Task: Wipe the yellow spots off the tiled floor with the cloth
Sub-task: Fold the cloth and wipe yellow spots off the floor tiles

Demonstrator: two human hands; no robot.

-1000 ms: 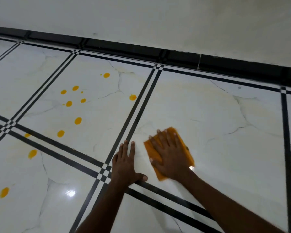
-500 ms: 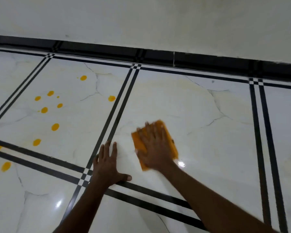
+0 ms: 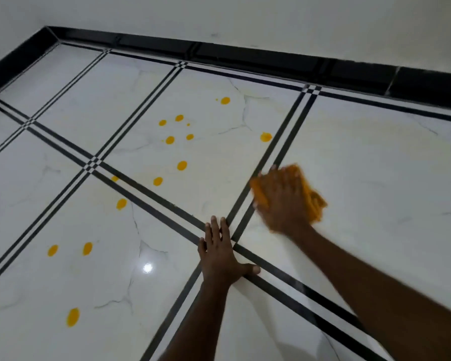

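My right hand (image 3: 281, 201) lies flat on an orange cloth (image 3: 314, 201), pressing it to the white tiled floor (image 3: 375, 178) just right of a black double line; hand and cloth are motion-blurred. My left hand (image 3: 220, 252) rests open, palm down, on the crossing of the black lines, holding nothing. Several yellow spots lie on the tiles to the left: a cluster (image 3: 179, 138) on the far tile, one spot (image 3: 266, 137) close to the line above the cloth, and others (image 3: 73, 316) on the near left tile.
A black skirting (image 3: 271, 57) runs along the base of a white wall (image 3: 245, 16) at the far side and turns a corner at the far left. Black double lines (image 3: 151, 194) cross the glossy floor. A light glare (image 3: 147, 267) sits near my left hand.
My right hand has slid the cloth leftward and away, up to the black line. The view has swung left, showing more spots and the room corner. My left hand stays planted.
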